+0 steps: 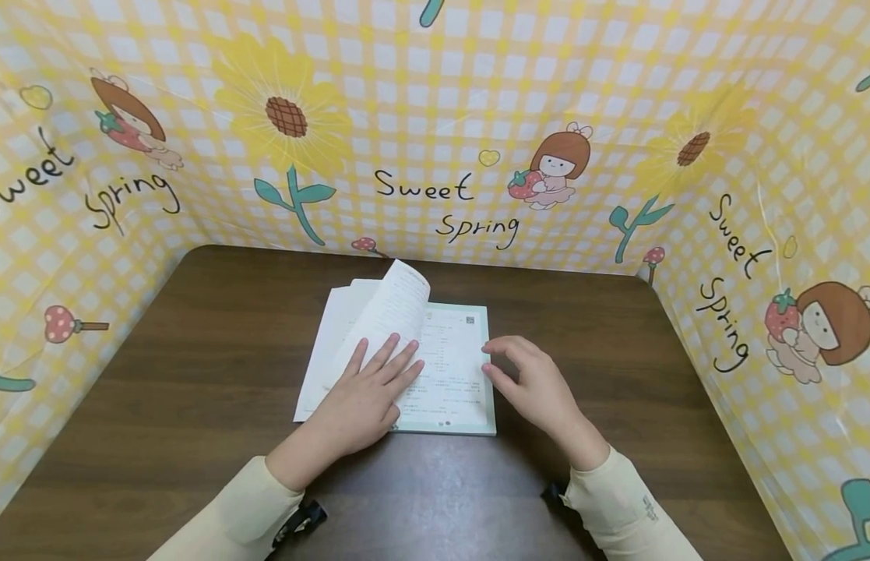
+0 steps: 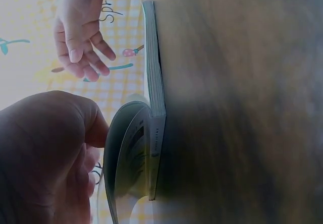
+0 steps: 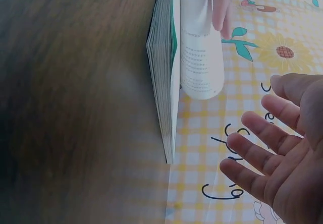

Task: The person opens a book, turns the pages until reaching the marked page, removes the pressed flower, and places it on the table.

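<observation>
A thin book (image 1: pixel 456 366) with a pale green border lies open in the middle of the dark wooden table (image 1: pixel 196 351). A leaf of pages (image 1: pixel 399 300) arches up over its left half. My left hand (image 1: pixel 371 386) rests flat on those pages with its fingers straight. My right hand (image 1: pixel 526 374) hovers at the book's right edge, fingers relaxed, holding nothing. The left wrist view shows the book (image 2: pixel 155 82) edge-on, with the right hand (image 2: pixel 78 32) beyond it. In the right wrist view the spread fingers (image 3: pixel 262 156) stand apart from the book (image 3: pixel 164 82) and its curled pages (image 3: pixel 202 57).
A yellow checked backdrop (image 1: pixel 435 117) printed with sunflowers and "Sweet Spring" walls the table at the back and both sides. Bare wood surrounds the book. Cream sleeves and black wrist mounts (image 1: pixel 301 518) sit near the front edge.
</observation>
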Demonstrator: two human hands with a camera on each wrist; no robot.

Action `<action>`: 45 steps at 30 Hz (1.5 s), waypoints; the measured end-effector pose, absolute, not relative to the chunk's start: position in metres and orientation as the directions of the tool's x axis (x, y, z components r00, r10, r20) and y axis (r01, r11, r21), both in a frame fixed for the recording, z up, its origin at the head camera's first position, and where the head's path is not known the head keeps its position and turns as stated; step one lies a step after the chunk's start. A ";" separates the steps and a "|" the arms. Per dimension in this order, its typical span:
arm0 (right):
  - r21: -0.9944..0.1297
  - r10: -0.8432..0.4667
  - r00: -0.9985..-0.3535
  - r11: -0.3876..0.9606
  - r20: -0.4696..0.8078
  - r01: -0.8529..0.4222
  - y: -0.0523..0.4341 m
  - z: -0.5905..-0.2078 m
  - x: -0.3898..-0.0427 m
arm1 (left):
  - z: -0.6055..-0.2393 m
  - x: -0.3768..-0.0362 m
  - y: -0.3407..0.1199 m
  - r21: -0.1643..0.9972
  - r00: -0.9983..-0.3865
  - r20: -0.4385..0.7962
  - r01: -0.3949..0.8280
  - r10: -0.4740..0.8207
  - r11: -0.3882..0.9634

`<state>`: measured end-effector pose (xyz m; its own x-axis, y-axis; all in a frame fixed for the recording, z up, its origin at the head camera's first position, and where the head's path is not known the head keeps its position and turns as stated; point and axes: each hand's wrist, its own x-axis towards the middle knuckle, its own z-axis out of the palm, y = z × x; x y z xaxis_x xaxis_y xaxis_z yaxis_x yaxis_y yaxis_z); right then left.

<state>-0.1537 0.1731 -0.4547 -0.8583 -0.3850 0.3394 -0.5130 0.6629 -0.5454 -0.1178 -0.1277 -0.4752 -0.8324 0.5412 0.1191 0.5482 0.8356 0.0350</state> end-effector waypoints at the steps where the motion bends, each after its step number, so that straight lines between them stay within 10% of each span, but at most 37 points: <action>1: -0.545 -0.387 -0.858 0.663 0.337 -0.513 0.173 -0.455 -0.154 | -0.475 -0.118 -0.128 0.041 -0.836 0.110 0.544 0.538 0.838; 15: -0.524 -0.461 -0.844 0.665 0.273 -0.533 0.170 -0.460 -0.153 | -0.472 -0.115 -0.126 0.202 -0.938 -0.008 0.337 0.346 0.920; 45: -0.425 -0.678 -0.731 0.684 -0.073 -0.592 0.172 -0.472 -0.150 | -0.474 -0.114 -0.126 0.139 -0.945 -0.055 0.311 0.321 0.940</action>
<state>-0.1496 0.1715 -0.4722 -0.7311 -0.6783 -0.0733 -0.5923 0.6843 -0.4254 -0.1137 -0.1261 -0.4735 -0.9454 0.3212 -0.0547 0.3114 0.9401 0.1387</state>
